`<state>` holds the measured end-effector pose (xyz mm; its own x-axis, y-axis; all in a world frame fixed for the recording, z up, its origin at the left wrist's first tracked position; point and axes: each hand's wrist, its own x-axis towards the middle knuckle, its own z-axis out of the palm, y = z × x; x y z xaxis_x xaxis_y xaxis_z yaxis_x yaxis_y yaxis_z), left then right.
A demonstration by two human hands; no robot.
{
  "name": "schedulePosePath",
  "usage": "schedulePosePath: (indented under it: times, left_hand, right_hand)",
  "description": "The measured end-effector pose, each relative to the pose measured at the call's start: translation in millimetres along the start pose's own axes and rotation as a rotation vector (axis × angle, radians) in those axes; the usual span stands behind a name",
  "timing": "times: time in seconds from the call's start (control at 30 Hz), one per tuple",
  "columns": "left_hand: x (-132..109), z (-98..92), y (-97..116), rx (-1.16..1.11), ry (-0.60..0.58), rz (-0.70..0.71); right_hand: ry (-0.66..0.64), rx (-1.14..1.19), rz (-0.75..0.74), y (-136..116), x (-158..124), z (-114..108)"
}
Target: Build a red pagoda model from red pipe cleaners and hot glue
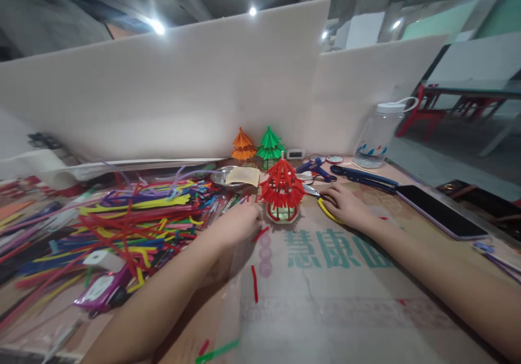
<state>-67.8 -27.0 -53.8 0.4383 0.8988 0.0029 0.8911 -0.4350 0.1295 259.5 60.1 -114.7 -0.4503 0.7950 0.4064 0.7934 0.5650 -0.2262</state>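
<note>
A small red pavilion model [282, 193], its two-tiered roof made of fuzzy stems, stands upright on a pale base in the middle of the table. Just left of that base is my left hand [243, 222], its fingers curled in; whatever they hold, if anything, is hidden. To the model's right, my right hand [345, 205] lies closed over the yellow handles of the scissors [329, 213], whose metal blades point toward the model. Behind it stand an orange pavilion model [243, 146] and a green one [270, 146].
Many coloured pipe cleaners [134, 212] are heaped at the left, beside a purple toy car [101, 291]. A blue glue gun [316, 168], a dark-handled tool [362, 177], a phone [439, 210] and a water bottle [372, 139] line the right. A white board [195, 93] rises behind.
</note>
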Motion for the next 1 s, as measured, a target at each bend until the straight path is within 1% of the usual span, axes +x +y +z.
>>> schedulePosePath:
  times: [0.1,0.2,0.27,0.33,0.4,0.47,0.53,0.6,0.7,0.83,0.93,1.0]
  left_hand:
    - [-8.1,-16.5,1.5,0.019,0.027,-0.013]
    - [-17.5,-32.6,0.5,0.062,0.054,-0.059]
    - [-26.9,-41.8,-8.7,0.107,0.062,-0.119]
    - [-39.0,-48.0,-25.5,0.166,0.061,-0.196]
    - [-51.0,-49.7,-45.5,0.232,0.046,-0.275]
    - [-59.5,-46.5,-63.3,0.291,0.014,-0.324]
    - [-63.2,-40.5,-75.3,0.334,-0.006,-0.363]
    - [-63.3,-34.4,-81.3,0.357,-0.014,-0.387]
    - [-62.1,-29.2,-83.3,0.355,0.011,-0.377]
    - [-61.4,-27.9,-80.4,0.317,0.056,-0.387]
    - [-58.0,-33.2,-70.0,0.282,0.108,-0.379]
    - [-53.3,-43.9,-56.4,0.235,0.167,-0.333]
  right_hand:
    - [-0.002,-0.029,-0.029,7.2,0.4,4.6]
    - [0.019,-0.049,-0.046,16.0,1.8,10.5]
    - [0.031,-0.053,-0.052,20.7,2.9,13.3]
    - [0.037,-0.052,-0.063,23.3,3.5,14.5]
    - [0.043,-0.048,-0.067,23.3,3.5,14.1]
    - [0.051,-0.043,-0.059,21.5,3.3,12.8]
    - [0.056,-0.036,-0.054,19.1,3.1,11.7]
    - [0.059,-0.032,-0.059,17.5,3.0,11.2]
    - [0.061,-0.035,-0.061,16.5,2.8,11.2]
    - [0.035,-0.034,-0.045,14.3,2.1,8.3]
    - [0.011,-0.023,-0.032,10.4,1.5,5.1]
    - [0.008,-0.011,-0.020,7.8,1.2,4.4]
